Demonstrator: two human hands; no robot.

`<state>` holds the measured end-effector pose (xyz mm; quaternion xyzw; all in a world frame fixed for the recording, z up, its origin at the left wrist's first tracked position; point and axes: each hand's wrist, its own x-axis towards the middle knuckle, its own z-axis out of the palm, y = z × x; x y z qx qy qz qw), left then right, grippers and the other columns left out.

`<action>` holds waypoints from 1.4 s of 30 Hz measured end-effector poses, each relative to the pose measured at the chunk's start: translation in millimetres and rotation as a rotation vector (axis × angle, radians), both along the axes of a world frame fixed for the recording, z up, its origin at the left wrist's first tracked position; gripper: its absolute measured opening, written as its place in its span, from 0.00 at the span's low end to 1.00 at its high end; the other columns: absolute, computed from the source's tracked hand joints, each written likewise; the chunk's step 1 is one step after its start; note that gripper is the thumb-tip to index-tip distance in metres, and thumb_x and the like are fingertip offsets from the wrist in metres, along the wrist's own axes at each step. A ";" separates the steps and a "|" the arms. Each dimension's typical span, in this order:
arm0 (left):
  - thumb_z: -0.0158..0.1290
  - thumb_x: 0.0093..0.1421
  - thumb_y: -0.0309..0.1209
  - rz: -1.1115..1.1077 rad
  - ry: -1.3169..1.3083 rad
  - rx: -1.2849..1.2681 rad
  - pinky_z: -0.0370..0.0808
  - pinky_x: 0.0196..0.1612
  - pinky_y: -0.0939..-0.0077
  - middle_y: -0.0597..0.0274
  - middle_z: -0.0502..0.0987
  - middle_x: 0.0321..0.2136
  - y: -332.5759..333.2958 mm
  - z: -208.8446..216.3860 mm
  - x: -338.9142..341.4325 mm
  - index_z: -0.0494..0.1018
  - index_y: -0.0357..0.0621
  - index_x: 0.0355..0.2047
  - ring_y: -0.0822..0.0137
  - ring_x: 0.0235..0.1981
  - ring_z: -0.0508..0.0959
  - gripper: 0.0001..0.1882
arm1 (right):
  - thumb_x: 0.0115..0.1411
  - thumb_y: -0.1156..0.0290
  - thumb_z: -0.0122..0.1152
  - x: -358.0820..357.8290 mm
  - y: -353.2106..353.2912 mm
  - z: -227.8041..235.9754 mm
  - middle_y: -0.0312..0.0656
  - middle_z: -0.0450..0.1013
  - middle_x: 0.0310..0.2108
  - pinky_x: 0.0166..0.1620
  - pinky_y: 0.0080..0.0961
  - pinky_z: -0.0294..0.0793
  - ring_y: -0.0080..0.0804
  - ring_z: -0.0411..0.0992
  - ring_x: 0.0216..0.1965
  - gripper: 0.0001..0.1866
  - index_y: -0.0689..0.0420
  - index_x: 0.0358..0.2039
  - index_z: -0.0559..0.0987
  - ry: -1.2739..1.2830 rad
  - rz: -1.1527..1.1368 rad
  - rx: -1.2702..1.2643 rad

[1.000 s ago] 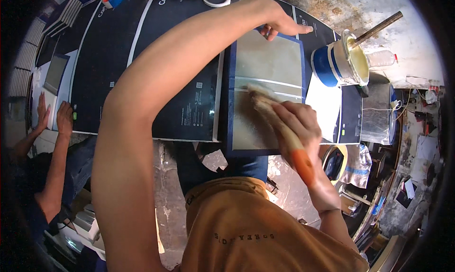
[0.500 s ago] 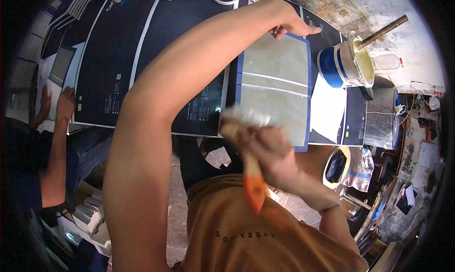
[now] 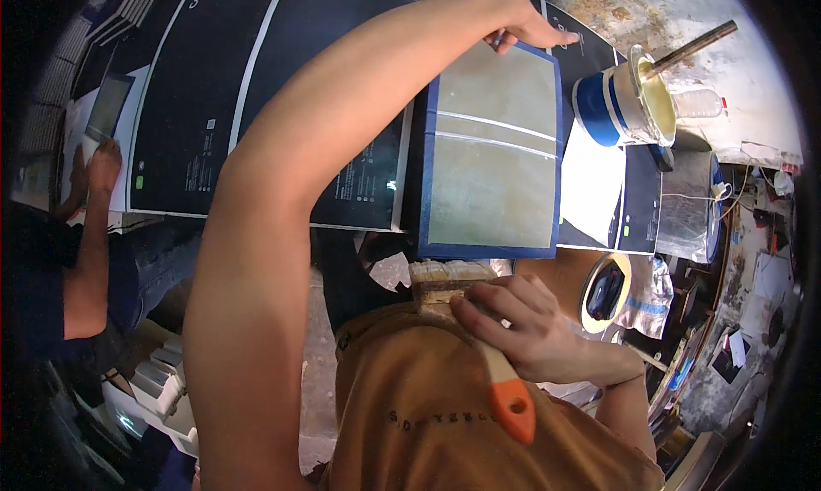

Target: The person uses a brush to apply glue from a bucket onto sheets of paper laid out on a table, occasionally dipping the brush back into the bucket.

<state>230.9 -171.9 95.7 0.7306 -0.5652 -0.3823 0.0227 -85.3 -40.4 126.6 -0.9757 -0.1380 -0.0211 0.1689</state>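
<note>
My right hand (image 3: 526, 324) grips the pale handle of a wide flat brush (image 3: 515, 410), which has an orange end. The brush head, whitish and caked, is just below the near edge of a flat panel (image 3: 493, 200). That panel has a grey-green face, a dark blue border and two white strips across it; its near part looks shiny. My left arm reaches across to the panel's far edge. There my left hand (image 3: 517, 20) lies with its thumb stretched out to the right, its other fingers bent down at the edge and partly hidden.
A blue-and-white bucket (image 3: 611, 106) of pale yellow paste with a stick in it stands right of the panel, near a white sheet (image 3: 590, 187). Black printed boards (image 3: 184, 106) cover the table. At left, another person's hands (image 3: 104, 166) work on a smaller panel.
The brush has come down off the panel toward me, past its near edge. My left hand stays at the far edge. The other person's hands have shifted upward to the smaller panel's lower edge.
</note>
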 end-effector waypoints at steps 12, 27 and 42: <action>0.16 0.61 0.73 0.024 0.033 0.026 0.60 0.26 0.62 0.60 0.58 0.13 11.0 1.8 4.1 0.75 0.40 0.49 0.61 0.15 0.58 0.52 | 0.46 0.71 0.64 18.8 -14.4 5.1 0.44 0.73 0.38 0.37 0.31 0.70 0.37 0.70 0.37 0.19 0.62 0.41 0.79 -0.144 -0.090 -0.037; 0.19 0.61 0.72 0.004 -0.167 0.008 0.65 0.57 0.57 0.49 0.78 0.47 9.3 20.1 -13.7 0.75 0.38 0.52 0.52 0.49 0.76 0.53 | 0.47 0.70 0.63 62.3 -36.5 -32.1 0.47 0.73 0.43 0.45 0.37 0.67 0.43 0.70 0.42 0.23 0.58 0.47 0.79 -0.205 -0.358 -0.003; 0.24 0.59 0.74 0.025 -0.190 0.064 0.68 0.51 0.60 0.50 0.78 0.44 -2.5 25.5 -24.9 0.72 0.39 0.55 0.57 0.41 0.77 0.52 | 0.50 0.69 0.63 16.1 -60.2 -46.6 0.42 0.75 0.45 0.47 0.36 0.66 0.40 0.70 0.46 0.22 0.56 0.48 0.80 -0.167 -0.336 -0.024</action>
